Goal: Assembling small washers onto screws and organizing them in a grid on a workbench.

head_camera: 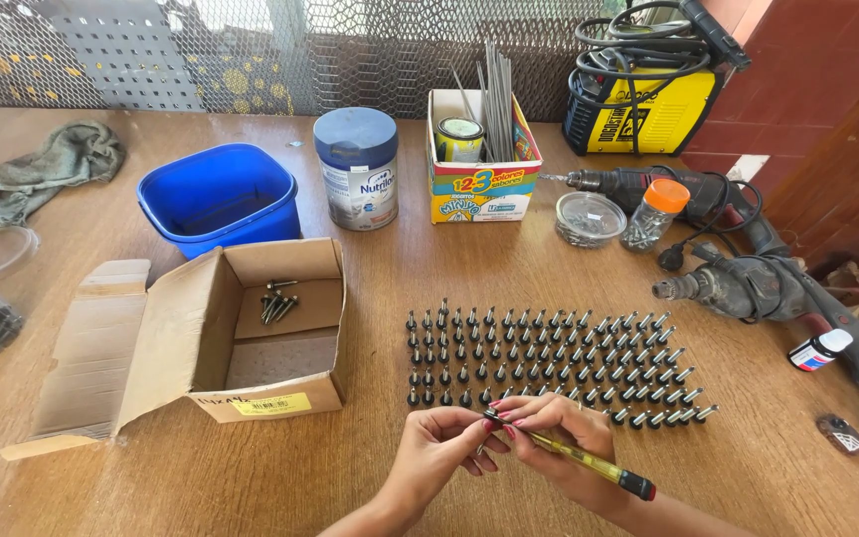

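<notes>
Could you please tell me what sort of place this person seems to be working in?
Probably a home workshop bench: a wooden table carries two power drills, a yellow welding machine and rows of upright screws.

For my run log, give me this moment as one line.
left hand: pinching a screw at the tool tip | right hand: holding yellow screwdriver | rows of screws standing on table | cardboard box open

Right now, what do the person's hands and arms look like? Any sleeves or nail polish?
Both forearms are bare, with no sleeves, gloves or watch in view. The left hand and right hand have slim fingers, and the fingernails are painted a dark pinkish red. I can't make out any rings.
</notes>
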